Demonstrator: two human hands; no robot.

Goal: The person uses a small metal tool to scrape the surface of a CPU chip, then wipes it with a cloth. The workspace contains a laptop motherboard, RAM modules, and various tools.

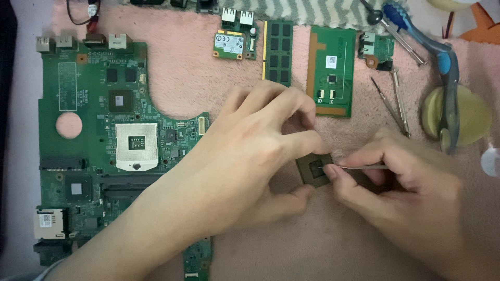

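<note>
item: small square dark processor chip (314,170), green-edged, w/ a darker square die at centre. location: held just above the pink fluffy towel (187,62) covering the tabletop, right of the large green laptop motherboard (94,135), near frame centre.

left hand (250,156): grip closed on the chip, thumb under its lower edge, fingers curled over the top edge; chip tilted up toward the camera.

right hand (411,192): grip closed on a thin silver metal tool (364,167), shaft approx. horizontal, tip touching the chip's right side; tip itself too small to tell what kind.

step in hand (judged): working the chip surface w/ the tool tip, scraping or picking at it. next move calls for a steady left pinch and light, flat tool pressure so the tip doesn't slip off the edge.

nearby: empty white square cpu socket (136,145) on the motherboard; long green memory stick (278,51); small green wireless card (229,45); green rectangular board w/ orange border (331,70); blue-handled toothbrush (424,44); silver tweezers (393,104); round yellow sponge pad (471,114).
</note>
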